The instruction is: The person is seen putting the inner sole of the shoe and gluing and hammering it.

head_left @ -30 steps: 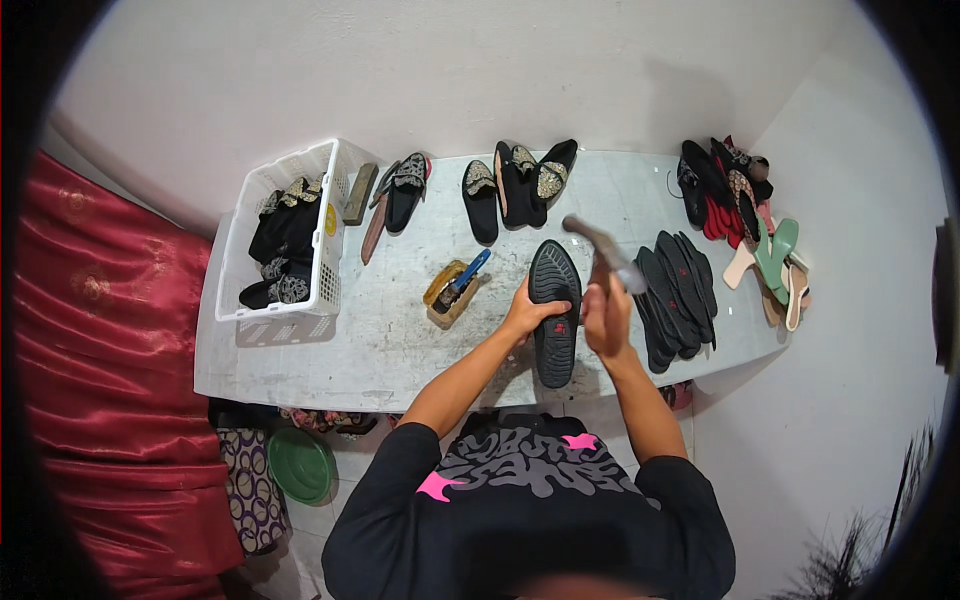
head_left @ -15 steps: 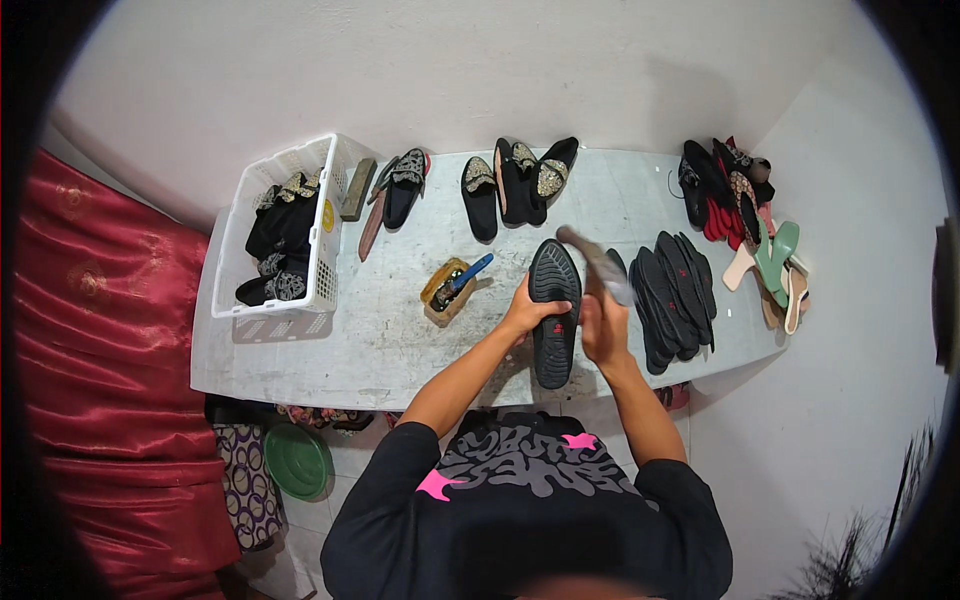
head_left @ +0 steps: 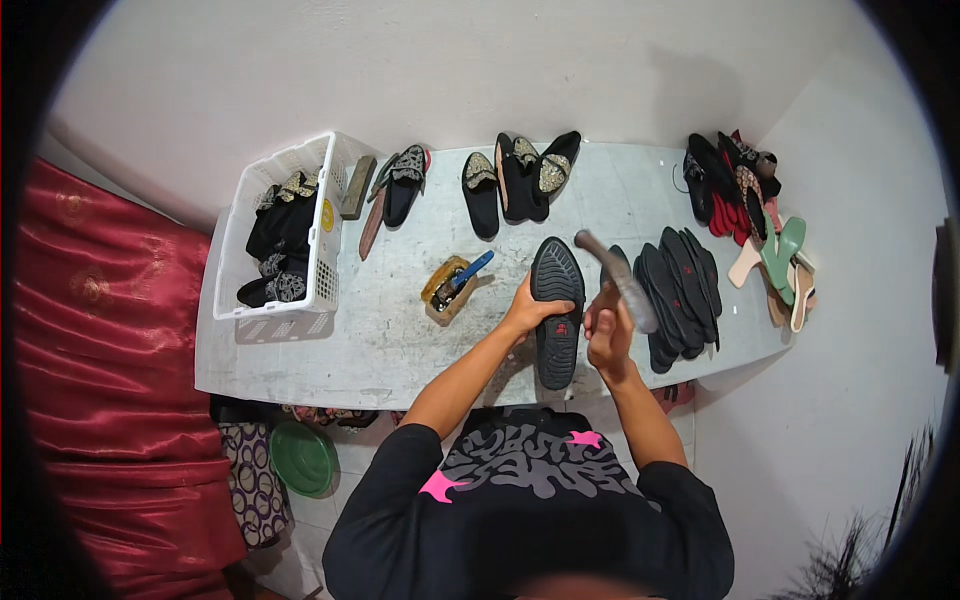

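My left hand [head_left: 531,306] grips a black shoe [head_left: 557,270], its ridged sole facing up and its toe pointing away from me. My left thumb lies across the sole, above a small red mark near the heel. Just to the right, my right hand [head_left: 610,338] is closed on a hammer [head_left: 625,283] with a long, curved, grey-brown head, slightly blurred. The hammer is apart from the sole. Beyond my right hand lies a stack of black soles [head_left: 680,295], partly covered by it. To the left sits a small tan container [head_left: 437,300] with a blue-handled brush [head_left: 470,270] in it.
Black shoes with glittery straps [head_left: 480,195] line the table's far side. A white plastic crate [head_left: 325,270] of shoes stands at left, beside a grey block [head_left: 357,190]. Red and black shoes [head_left: 725,190] and green sandals [head_left: 785,255] are piled at right. A wall rises behind the table [head_left: 400,350].
My right hand with the hammer has moved slightly right, away from the shoe, and the hammer has turned more upright. The left hand still holds the shoe in nearly the same place.
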{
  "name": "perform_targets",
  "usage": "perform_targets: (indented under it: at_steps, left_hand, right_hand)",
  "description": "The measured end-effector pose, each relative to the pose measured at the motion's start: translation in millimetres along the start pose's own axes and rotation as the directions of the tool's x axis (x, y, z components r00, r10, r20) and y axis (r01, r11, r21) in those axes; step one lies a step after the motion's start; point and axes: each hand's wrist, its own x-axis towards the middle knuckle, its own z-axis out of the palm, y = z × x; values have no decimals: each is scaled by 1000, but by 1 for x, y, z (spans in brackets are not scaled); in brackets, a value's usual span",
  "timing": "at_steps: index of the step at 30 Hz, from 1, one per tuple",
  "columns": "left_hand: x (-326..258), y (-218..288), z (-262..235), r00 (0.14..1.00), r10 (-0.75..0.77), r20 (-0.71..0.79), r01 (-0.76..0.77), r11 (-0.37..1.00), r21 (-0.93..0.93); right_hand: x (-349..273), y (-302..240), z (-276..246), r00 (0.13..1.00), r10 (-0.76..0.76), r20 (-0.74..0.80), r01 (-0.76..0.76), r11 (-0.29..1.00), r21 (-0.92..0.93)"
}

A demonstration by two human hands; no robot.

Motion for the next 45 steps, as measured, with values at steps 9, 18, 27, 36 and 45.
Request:
perform_targets:
  at_steps: [9,18,27,36,45]
  left_hand:
    - [3,-1,1,998,42,-43,-43,999,-20]
    - [-1,-1,0,999,24,-47,-25,999,-23]
    - [-3,-2,2,996,69,-49,-71,997,-24]
    - [4,-9,1,997,23,-72,-25,999,-32]
    - [-2,1,8,999,13,-49,-15,999,-37]
  right_hand:
    - [14,6,-15,944,257,208,-147,890,-431]
    - [-3,19,-10,975,32,221,94,837,-539]
    - [13,-31,-6,942,253,218,-153,907,-393]
    - [-10,24,-24,956,156,249,30,791,-612]
    - [-2,-10,-25,983,-5,182,48,972,-232]
